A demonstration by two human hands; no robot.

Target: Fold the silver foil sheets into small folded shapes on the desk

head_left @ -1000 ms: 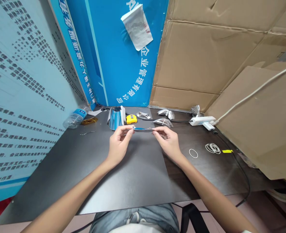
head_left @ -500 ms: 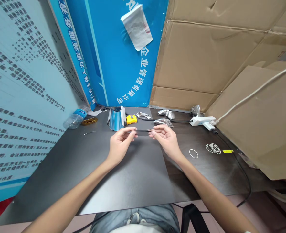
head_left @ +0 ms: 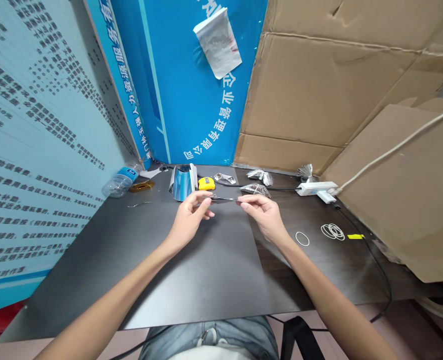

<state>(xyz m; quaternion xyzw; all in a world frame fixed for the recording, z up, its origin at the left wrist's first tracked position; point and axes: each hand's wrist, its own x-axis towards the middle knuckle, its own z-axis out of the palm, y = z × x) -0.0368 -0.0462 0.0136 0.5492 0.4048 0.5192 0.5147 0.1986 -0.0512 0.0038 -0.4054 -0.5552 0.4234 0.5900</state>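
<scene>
Between my left hand and my right hand runs a thin shiny strip of foil or film, seen nearly edge-on. Each hand pinches one end of it with thumb and fingertips, just above the dark mat. Beyond my left hand stands a curved mirror-like sheet, with a yellow tape measure beside it. A crumpled foil piece lies just past my right fingers.
More foil pieces lie along the back of the wooden desk, near a white power strip and its black cable. Rubber bands lie at right. A plastic bottle lies at left. Cardboard and printed boards stand behind.
The strip has turned from showing its blue reflective face to nearly edge-on. My hands stay close to the same spot, and the whole view has shifted slightly.
</scene>
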